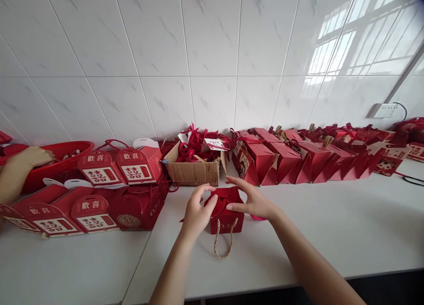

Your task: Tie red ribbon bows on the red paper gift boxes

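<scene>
A small red box point(227, 222) with a twisted beige rope handle point(223, 254) hanging down its front stands on the white table. My left hand point(199, 210) is at the box's upper left, thumb and fingers apart in a curve beside its top flaps. On the other side, my right hand point(251, 200) is at the upper right of the box, its thumb and fingers spread over the flaps. The box's top is partly hidden by my fingers. A bit of bright pink point(258, 217) shows behind the box, under my right wrist.
Behind the box sits a cardboard carton point(194, 173) of red ribbons. Red boxes point(288, 159) line the wall to the right. Red gift boxes point(96, 210) are stacked at left. Another person's hand point(36, 156) reaches over a red basin point(77, 147).
</scene>
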Available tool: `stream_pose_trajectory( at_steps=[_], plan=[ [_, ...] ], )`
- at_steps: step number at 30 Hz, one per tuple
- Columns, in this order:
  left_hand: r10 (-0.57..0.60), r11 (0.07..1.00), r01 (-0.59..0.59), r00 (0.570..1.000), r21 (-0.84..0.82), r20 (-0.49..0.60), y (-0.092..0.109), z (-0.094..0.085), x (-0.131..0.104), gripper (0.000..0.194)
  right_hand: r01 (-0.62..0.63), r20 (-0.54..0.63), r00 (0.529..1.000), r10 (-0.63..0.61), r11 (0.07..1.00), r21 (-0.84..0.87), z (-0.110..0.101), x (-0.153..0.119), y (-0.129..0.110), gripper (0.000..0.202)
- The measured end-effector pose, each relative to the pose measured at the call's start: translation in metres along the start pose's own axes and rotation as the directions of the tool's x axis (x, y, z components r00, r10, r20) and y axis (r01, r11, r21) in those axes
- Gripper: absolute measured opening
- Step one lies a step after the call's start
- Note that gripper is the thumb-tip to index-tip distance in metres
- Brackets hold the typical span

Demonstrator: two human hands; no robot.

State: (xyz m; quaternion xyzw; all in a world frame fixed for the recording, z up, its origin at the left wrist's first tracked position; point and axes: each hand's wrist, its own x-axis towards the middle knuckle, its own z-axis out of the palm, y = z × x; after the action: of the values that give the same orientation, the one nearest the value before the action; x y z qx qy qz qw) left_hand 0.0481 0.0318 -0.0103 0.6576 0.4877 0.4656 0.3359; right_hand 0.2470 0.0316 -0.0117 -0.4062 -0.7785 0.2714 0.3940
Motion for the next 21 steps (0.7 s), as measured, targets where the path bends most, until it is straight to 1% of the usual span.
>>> stream_pose_trajectory(
  at_steps=[2,5,7,10,17,19,21],
  plan=[
    [-0.061,0.993,0.064,0.997,-0.101,0.037,-0.004,0.004,-0.003,0.020,-0.009,0.026,1.000,0.008,1.000,0.027,0.003,0.001,0.007,0.081],
    [-0.076,0.980,0.092,0.993,-0.179,0.094,-0.008,0.006,-0.007,0.021,0.049,0.006,0.999,-0.049,0.999,0.012,0.004,-0.004,0.013,0.085],
    [-0.064,0.981,0.083,0.992,-0.173,0.108,-0.009,0.007,-0.009,0.022,0.082,0.005,0.997,-0.082,0.996,-0.036,0.003,-0.007,0.012,0.089],
    [-0.056,0.987,0.070,0.993,-0.141,0.104,-0.010,0.007,-0.009,0.021,0.097,0.012,0.995,-0.096,0.991,-0.091,0.004,-0.009,0.008,0.084],
    [-0.032,0.995,0.042,0.994,-0.092,0.104,-0.013,0.010,-0.011,0.020,0.110,-0.089,0.989,-0.118,0.990,-0.092,0.011,-0.011,0.010,0.077],
    [-0.019,0.996,0.027,0.996,-0.081,0.091,-0.014,0.011,-0.011,0.020,0.118,-0.089,0.988,-0.127,0.988,-0.099,0.012,-0.012,0.009,0.075],
    [-0.006,0.998,0.010,0.998,-0.067,0.068,-0.015,0.012,-0.011,0.020,0.140,-0.053,0.988,-0.145,0.986,-0.093,0.011,-0.012,0.008,0.075]
  ],
)
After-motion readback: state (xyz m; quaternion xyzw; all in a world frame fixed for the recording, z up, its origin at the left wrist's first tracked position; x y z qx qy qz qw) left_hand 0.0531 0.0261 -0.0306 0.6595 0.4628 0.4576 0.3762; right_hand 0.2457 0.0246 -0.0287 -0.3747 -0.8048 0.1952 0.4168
